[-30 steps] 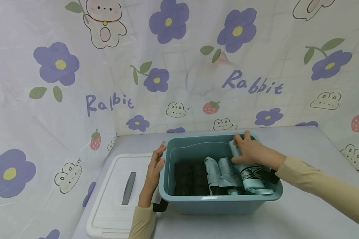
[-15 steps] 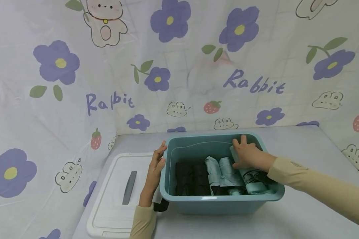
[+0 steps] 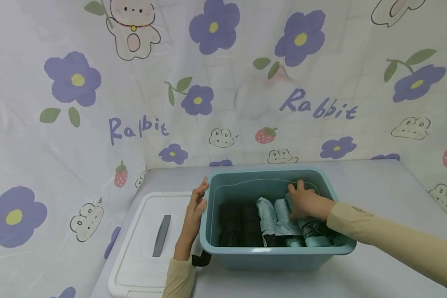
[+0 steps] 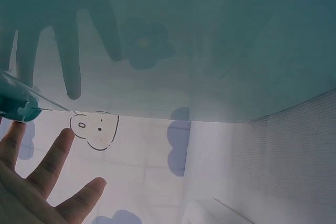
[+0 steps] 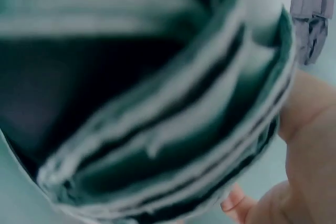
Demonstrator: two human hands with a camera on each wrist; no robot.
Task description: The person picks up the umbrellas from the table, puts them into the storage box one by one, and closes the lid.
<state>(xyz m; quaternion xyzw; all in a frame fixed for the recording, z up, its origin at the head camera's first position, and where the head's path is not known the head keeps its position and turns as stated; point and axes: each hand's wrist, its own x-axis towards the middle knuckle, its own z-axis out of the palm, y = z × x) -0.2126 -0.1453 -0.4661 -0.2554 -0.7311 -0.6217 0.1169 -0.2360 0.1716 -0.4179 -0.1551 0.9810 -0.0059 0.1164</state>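
My right hand (image 3: 308, 203) is inside the blue-green storage bin (image 3: 275, 251), gripping a light teal folding umbrella (image 3: 317, 240) at the bin's right end. Close up in the right wrist view, the umbrella's teal and black cloth folds (image 5: 157, 177) fill most of the picture, the thumb side of the hand (image 5: 310, 145) beside them. Left of it stand two pale teal rolled bundles (image 3: 267, 217), apparently umbrellas too, then two black rolls (image 3: 229, 225). Outside the bin, my left hand (image 3: 193, 213) rests against its left end with fingers extended; in the left wrist view these fingers (image 4: 52, 163) are spread.
A white lid (image 3: 141, 244) with a grey handle (image 3: 161, 236) lies on the table left of the bin. Near my left wrist a small black-and-white item (image 3: 201, 259) shows partly. Behind the table hangs a flower-and-rabbit printed sheet (image 3: 245, 95).
My right hand has lowered into the bin and shifted slightly left, taking the umbrella down with it. The umbrella's strap no longer shows over the front rim. The left hand stays put.
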